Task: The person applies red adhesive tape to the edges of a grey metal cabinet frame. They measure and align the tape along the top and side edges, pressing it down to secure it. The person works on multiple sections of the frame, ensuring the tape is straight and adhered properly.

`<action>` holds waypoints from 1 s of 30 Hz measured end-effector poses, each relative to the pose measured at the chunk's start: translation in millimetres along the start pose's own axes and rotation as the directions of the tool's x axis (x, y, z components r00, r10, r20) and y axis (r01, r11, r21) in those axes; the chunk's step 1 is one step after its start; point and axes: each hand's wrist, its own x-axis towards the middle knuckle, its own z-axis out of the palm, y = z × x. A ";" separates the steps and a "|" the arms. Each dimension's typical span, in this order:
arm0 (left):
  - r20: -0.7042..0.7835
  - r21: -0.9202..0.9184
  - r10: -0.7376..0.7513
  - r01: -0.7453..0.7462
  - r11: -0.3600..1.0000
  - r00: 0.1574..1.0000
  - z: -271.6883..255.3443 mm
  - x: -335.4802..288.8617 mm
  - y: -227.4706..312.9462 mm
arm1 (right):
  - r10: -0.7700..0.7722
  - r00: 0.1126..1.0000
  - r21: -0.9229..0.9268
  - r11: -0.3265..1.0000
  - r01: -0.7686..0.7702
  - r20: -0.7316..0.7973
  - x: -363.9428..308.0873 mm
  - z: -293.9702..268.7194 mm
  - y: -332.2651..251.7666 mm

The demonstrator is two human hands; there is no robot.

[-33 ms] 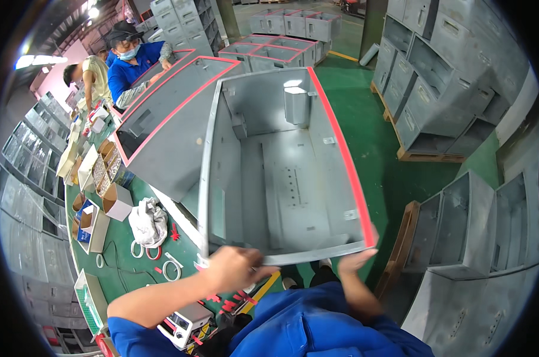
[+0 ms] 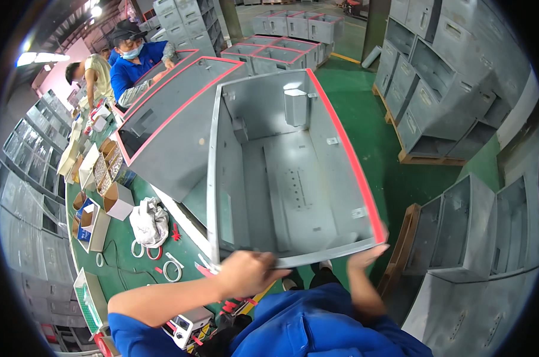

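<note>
while in left grip (image 2: 245, 275), grey cabinet (image 2: 290, 178)

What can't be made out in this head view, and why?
All in the head view:
Grey box: underside hidden behind its own floor and walls.
Right hand: partly hidden by the box's corner.
Small pale parts at left: too small to identify.
Stacked cabinets, lower right: cut off by the picture's edge.

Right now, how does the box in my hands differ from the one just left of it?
The held box has red edging on its right rim only; the neighbouring box has several red edges. The held box shows mostly its inside; the neighbouring box shows more outer side. Both are gray.
</note>
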 end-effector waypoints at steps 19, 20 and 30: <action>0.028 0.312 0.381 -0.370 0.875 0.924 -46.1 138.1 -113.9 | 0.387 0.912 -0.273 0.900 -0.340 0.139 326.4 -1.0 251.6; -0.058 0.287 0.399 -0.368 0.884 0.915 -37.6 139.8 -102.7 | 0.390 0.902 -0.308 0.895 -0.324 0.185 342.4 8.8 258.6; -0.399 0.384 -0.076 0.242 0.891 0.914 34.6 115.6 7.6 | 0.359 0.657 -0.438 0.898 -0.049 0.663 422.9 151.6 324.1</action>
